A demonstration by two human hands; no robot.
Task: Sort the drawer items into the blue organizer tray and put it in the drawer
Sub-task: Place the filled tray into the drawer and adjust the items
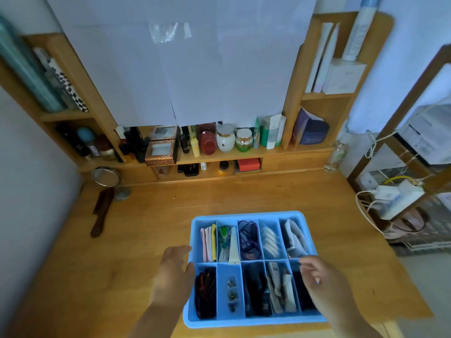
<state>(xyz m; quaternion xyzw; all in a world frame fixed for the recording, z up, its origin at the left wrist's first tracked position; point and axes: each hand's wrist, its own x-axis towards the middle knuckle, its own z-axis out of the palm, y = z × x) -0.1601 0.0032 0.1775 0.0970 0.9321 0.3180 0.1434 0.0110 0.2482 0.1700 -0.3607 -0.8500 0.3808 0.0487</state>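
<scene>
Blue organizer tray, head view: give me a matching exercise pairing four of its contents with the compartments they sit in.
Things:
1. purple cord
2. white round pads
3. pink and yellow strips
4. small metal pieces

Places in the blue organizer tray:
A. far row, leftmost compartment
B. near row, second from left
C. far row, middle compartment
D. far row, fourth from left

Pairs: 1-C, 2-D, 3-A, 4-B

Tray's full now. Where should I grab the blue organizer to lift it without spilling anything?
Probably by the two short side walls of the blue organizer tray, one hand each side. The left hand is already at the left wall and the right hand over the right end. It is wide, flat and full in every compartment, so an even two-sided lift should keep it level.
</scene>
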